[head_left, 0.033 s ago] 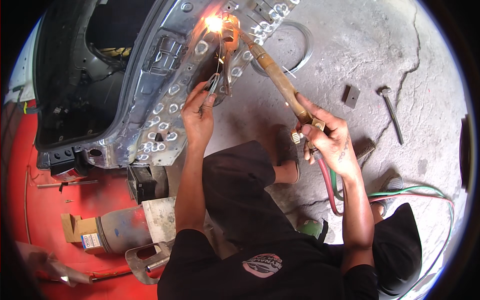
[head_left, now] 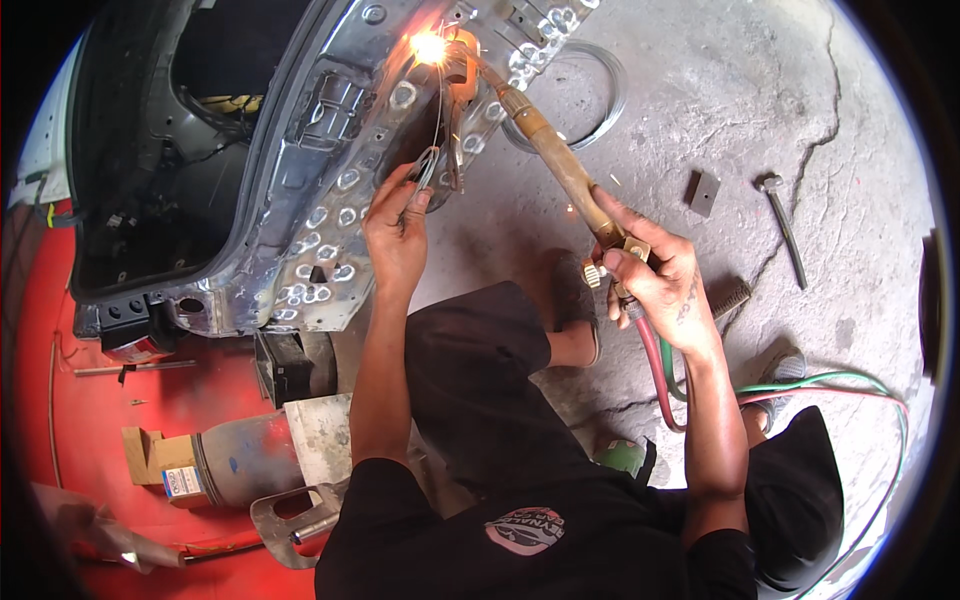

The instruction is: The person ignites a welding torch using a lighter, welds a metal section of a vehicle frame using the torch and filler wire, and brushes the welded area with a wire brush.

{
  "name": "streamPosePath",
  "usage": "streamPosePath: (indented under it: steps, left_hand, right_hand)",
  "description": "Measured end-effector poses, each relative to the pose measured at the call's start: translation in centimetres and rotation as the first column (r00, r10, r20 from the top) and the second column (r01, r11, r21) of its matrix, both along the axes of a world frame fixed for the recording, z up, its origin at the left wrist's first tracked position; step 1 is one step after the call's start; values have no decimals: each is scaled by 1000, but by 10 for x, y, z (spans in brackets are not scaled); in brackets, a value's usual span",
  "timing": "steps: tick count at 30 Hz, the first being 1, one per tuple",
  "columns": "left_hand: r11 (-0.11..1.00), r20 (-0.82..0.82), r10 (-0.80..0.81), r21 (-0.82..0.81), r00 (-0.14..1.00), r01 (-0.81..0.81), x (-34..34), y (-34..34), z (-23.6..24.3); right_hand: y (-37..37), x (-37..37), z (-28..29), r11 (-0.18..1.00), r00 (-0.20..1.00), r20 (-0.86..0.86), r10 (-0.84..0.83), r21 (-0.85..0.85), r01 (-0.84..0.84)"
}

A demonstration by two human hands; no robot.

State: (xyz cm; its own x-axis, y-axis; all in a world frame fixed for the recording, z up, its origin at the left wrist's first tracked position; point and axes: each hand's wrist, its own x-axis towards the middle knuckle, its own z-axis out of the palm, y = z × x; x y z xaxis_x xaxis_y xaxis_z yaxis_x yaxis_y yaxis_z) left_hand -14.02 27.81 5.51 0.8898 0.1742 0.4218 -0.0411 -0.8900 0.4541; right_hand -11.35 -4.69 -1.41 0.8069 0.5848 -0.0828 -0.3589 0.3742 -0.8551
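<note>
My right hand (head_left: 655, 280) is closed around the brass handle of a gas welding torch (head_left: 560, 150). The torch slants up and left, its tip close to a bright glowing spot (head_left: 428, 47) that throws sparks on the bare metal car body panel (head_left: 330, 210). Pinched in my left hand (head_left: 398, 215) is a looped length of thin welding wire (head_left: 427, 165), whose straight end runs up to the glow. Orange-hot metal (head_left: 463, 65) shows beside the flame. Glare hides the exact point where wire and panel meet.
Red and green hoses (head_left: 660, 370) trail from the torch to the right. A coil of wire (head_left: 610, 95), a small metal block (head_left: 703, 193) and a hammer-like tool (head_left: 785, 230) lie on the concrete. At lower left, a grey cylinder (head_left: 250, 460) and a clamp (head_left: 300, 520) rest near red flooring.
Only the sparks differ: their pattern around the glow and below the torch has shifted. Both hands, the torch and the wire stay in place.
</note>
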Motion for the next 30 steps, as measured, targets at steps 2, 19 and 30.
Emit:
streamPosePath:
  steps: [2,19,30]
  left_hand:
    - [1000,1,1,-5,1000,-1,0,1,0]
    - [998,37,-19,58,999,17,0,4,0]
    - [998,30,-25,58,999,23,1,5,-1]
  right_hand:
    - [0,0,0,1000,1000,4,0,-1,0]
    - [3,-1,-2,1000,1000,15,-10,-1,10]
    - [3,0,-1,1000,1000,25,-11,0,11]
